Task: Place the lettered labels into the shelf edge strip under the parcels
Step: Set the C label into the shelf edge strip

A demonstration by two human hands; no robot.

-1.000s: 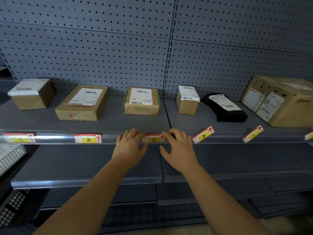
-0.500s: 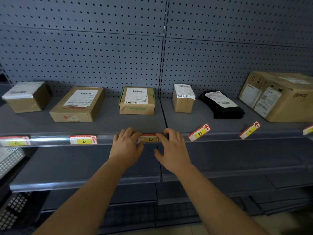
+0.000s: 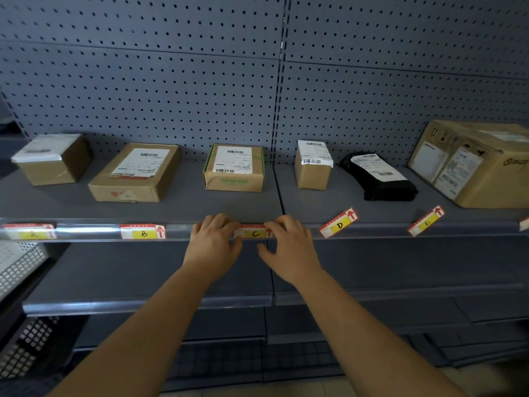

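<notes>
Label C, red and yellow, sits level in the clear shelf edge strip under the green-trimmed parcel. My left hand presses its fingertips on the label's left end. The right end is under the fingertips of my right hand. Both thumbs spread just below the strip. Labels A and B sit in the strip to the left. Labels D and E lie tilted on the shelf lip to the right.
Several parcels stand on the grey shelf: cardboard boxes, a black bag and a large box at the right. Another label shows at the right edge. A perforated basket stands at lower left. Lower shelves run below.
Both hands have stayed at the ends of label C, which now sits level in the strip. The view has shifted slightly.
</notes>
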